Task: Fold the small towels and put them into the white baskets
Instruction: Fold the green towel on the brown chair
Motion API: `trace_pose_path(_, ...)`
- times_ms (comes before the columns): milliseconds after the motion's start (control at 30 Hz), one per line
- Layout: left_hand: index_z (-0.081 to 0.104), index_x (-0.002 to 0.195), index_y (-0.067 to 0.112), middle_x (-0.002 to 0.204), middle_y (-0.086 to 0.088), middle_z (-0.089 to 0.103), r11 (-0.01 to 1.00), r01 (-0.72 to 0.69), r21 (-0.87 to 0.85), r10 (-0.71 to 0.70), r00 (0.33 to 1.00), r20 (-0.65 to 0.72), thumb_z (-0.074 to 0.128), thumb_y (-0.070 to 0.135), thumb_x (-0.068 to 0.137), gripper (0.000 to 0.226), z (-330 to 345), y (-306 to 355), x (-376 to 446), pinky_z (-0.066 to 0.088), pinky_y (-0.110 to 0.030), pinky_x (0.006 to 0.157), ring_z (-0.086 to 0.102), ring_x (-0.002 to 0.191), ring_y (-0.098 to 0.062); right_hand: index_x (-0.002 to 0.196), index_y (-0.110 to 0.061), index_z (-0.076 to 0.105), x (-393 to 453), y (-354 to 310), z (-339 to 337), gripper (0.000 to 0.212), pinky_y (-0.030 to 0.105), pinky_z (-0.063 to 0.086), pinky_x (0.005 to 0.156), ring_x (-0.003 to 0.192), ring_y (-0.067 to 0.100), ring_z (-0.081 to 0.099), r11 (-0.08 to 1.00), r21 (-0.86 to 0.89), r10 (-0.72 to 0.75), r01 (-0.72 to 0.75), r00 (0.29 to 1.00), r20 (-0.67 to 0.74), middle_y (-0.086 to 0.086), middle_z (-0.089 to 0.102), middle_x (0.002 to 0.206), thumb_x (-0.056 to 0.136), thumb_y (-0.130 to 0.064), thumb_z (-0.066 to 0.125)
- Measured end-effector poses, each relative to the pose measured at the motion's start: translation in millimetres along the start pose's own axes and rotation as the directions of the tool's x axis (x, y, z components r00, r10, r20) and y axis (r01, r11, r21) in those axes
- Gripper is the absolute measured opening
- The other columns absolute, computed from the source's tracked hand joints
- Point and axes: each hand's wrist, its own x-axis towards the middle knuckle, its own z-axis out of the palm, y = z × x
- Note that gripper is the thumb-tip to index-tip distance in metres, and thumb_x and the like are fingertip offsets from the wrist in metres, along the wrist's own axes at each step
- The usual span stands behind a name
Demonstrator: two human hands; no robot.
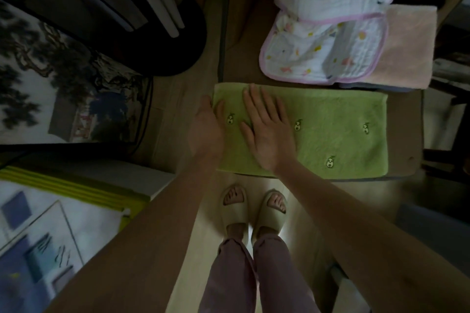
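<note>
— While the green towel (330,132) was laid flat along the near edge of the table (241,33), how were the hands placed?

— The right hand (269,129) was pressed on it, fingers straight, likely to hold it steady; the left end was pinched by the left hand (207,129), presumably for a fold.

— Were baskets seen?

— None. Other towels (330,40) were heaped just beyond.
</note>
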Motion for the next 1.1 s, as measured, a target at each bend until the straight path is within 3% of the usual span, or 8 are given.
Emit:
trace_pose_path(133,0.045,0.113,0.007,0.083,0.0,0.051,0.999,-0.019,0.049,0.022,0.998,-0.061,0.035,0.035,0.103,0.031,5.7,-1.1,-0.6,0.017,-0.023,0.047,0.045,0.066,-0.013,0.153,-0.015,0.019,-6.2,28.7,-4.0,0.06,0.042,0.01,0.121,0.148,0.023,0.015,0.997,-0.015,0.078,-0.078,0.997,-0.008,0.006,0.016,0.16,0.1,-0.042,0.026)
trace_pose_path(333,0.042,0.121,0.012,0.098,-0.01,0.064,0.996,0.029,0.082,-0.025,0.999,-0.044,0.03,0.041,0.103,0.036,-1.4,-5.8,-11.9,0.027,-0.029,0.058,0.054,0.072,-0.022,0.154,-0.013,0.01,-33.0,79.8,-26.5,0.064,0.042,0.005,0.121,0.149,0.022,0.005,0.903,-0.049,0.425,-0.428,0.904,-0.048,0.006,0.008,0.162,0.098,-0.044,0.015)
trace_pose_path(467,0.04,0.128,0.011,0.102,-0.013,0.065,0.989,0.007,0.145,-0.004,1.0,-0.021,0.031,0.047,0.101,0.046,-1.5,-3.5,-31.8,0.033,-0.032,0.063,0.062,0.086,-0.034,0.15,-0.008,0.028,-33.1,41.0,-27.6,0.06,0.044,0.011,0.12,0.146,0.029,0.021,0.986,-0.018,0.166,-0.168,0.984,-0.068,0.013,0.026,0.157,0.1,-0.041,0.027)
trace_pose_path(633,0.046,0.105,0.013,0.073,0.004,0.049,0.985,0.008,0.172,-0.01,1.0,0.015,0.025,0.044,0.103,0.037,-1.4,-20.0,-34.9,0.031,-0.031,0.06,0.049,0.066,-0.019,0.152,-0.015,0.025,-45.6,31.2,-3.6,0.06,0.047,0.014,0.119,0.147,0.028,0.019,0.992,-0.079,-0.099,0.1,0.995,0.007,0.007,0.02,0.159,0.1,-0.045,0.032)
trace_pose_path(700,0.046,0.104,0.015,0.069,0.01,0.041,0.991,0.044,0.123,-0.045,0.999,0.008,0.025,0.042,0.103,0.034,2.0,-19.1,-31.0,0.029,-0.03,0.061,0.043,0.064,-0.015,0.152,-0.017,0.024,-53.8,52.2,-4.7,0.06,0.047,0.015,0.119,0.147,0.027,0.018,0.992,-0.12,-0.047,0.047,0.999,0.001,0.007,0.021,0.159,0.101,-0.048,0.028)
trace_pose_path(833,0.05,0.107,0.011,0.085,0.002,0.05,0.995,0.09,0.05,-0.089,0.996,-0.016,0.026,0.041,0.104,0.038,3.1,-12.3,-33.3,0.032,-0.031,0.067,0.046,0.074,-0.015,0.152,-0.009,0.021,-61.9,70.1,-23.4,0.061,0.045,0.011,0.12,0.148,0.027,0.012,0.971,-0.016,0.235,-0.237,0.97,-0.061,0.012,0.019,0.159,0.101,-0.043,0.02)
trace_pose_path(967,0.05,0.097,0.011,0.078,0.004,0.049,0.998,0.059,-0.017,-0.058,0.997,0.054,0.032,0.046,0.101,0.039,-6.5,-14.4,-25.5,0.034,-0.03,0.063,0.05,0.071,-0.018,0.146,0.002,0.031,-45.5,47.3,-28.4,0.054,0.047,0.018,0.119,0.145,0.03,0.023,0.956,0.18,0.266,-0.233,0.946,-0.187,0.019,0.03,0.153,0.101,-0.027,0.028)
trace_pose_path(1100,0.055,0.097,0.008,0.079,0.009,0.054,0.977,-0.014,-0.211,0.016,1.0,0.008,0.037,0.031,0.103,0.03,-16.6,-11.3,-17.8,0.036,-0.022,0.058,0.05,0.068,-0.008,0.151,-0.005,0.022,-33.1,55.2,-24.8,0.055,0.045,0.01,0.121,0.148,0.028,0.013,0.964,0.098,0.256,-0.246,0.961,-0.103,0.015,0.019,0.158,0.102,-0.03,0.022)
